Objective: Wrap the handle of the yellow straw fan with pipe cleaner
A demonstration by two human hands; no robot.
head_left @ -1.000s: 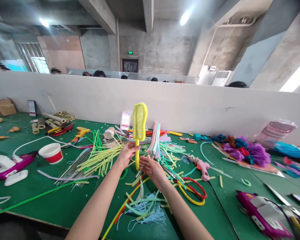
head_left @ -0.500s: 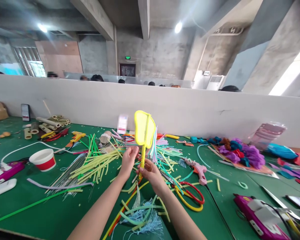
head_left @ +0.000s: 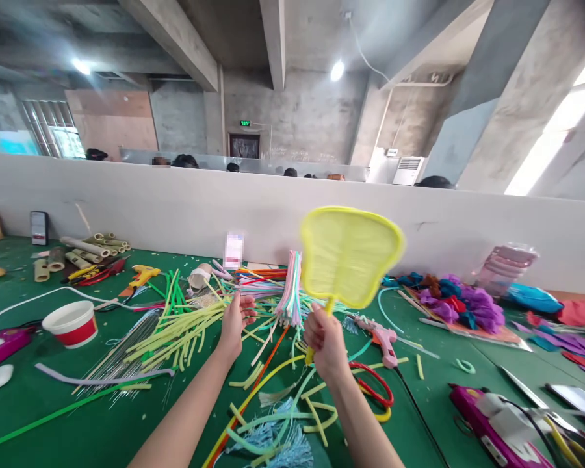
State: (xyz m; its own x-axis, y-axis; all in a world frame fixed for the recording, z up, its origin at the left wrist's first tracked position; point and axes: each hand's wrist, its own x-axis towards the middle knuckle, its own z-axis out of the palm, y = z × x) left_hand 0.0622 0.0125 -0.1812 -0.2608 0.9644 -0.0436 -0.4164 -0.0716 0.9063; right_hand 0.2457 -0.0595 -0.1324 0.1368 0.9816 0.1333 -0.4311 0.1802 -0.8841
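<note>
My right hand (head_left: 326, 341) is closed around the handle of a yellow hand fan (head_left: 353, 257), held upright above the table with its broad face towards me. The fan looks slightly blurred, and its rim is thick and fuzzy. Below the grip, a pale tassel (head_left: 275, 394) trails to the left near the handle's end. My left hand (head_left: 237, 322) is off the fan, fingers apart with nothing in them. It hovers beside a pile of pale yellow pipe cleaners (head_left: 180, 331). Between the hands stands a bundle of pastel pipe cleaners (head_left: 289, 292).
Blue tassels (head_left: 292, 442) lie at the front. Scissors with red and yellow handles (head_left: 377, 387) and a pink glue gun (head_left: 383, 341) are to the right. A paper cup (head_left: 73, 325), yellow glue gun (head_left: 142, 278) and bamboo tubes (head_left: 95, 250) occupy the left. A white partition (head_left: 127, 201) runs behind.
The fan has moved right and turned from a narrow, angled view to its full face. My left hand has let go of it and shifted left; my right hand keeps the handle.
</note>
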